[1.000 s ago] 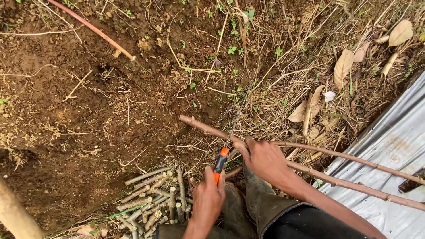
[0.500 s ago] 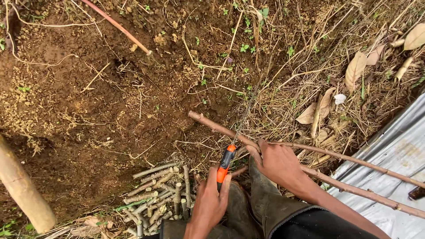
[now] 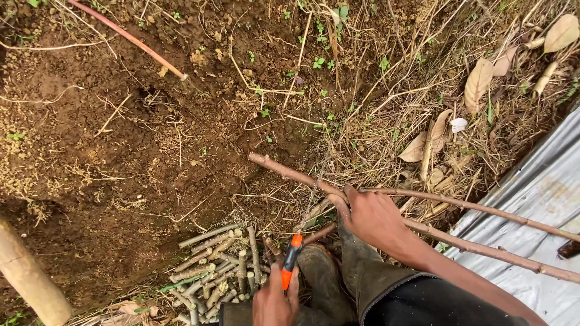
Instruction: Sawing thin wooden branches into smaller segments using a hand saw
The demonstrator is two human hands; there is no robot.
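— Bare brown soil (image 3: 121,157) fills the left of the view, dry grass and fallen leaves (image 3: 459,121) the right. What are the hands on?

— Right hand (image 3: 374,220) is wrapped shut around a long brown stem (image 3: 284,169), fingers curled over it; the stem's cut tip points up-left over the soil, and its other end runs off to the right edge across a grey sheet (image 3: 544,193).

— And the other?

— Left hand (image 3: 275,305) is clenched on the orange handle of a cutting tool (image 3: 291,259), low in the frame. The blade end points up toward the stem, but I cannot tell whether it touches it.

— What lies around them?

— Just left of the tool, a pile of short cut stem pieces (image 3: 217,265) rests on the soil. Dark rubber boots (image 3: 326,278) stand between the hands. A second thin stem (image 3: 483,208) runs beside the held one over the sheet. Farther out, a pale bamboo pole (image 3: 27,278) sits at lower left, and a reddish stalk (image 3: 130,39) crosses the top-left corner.
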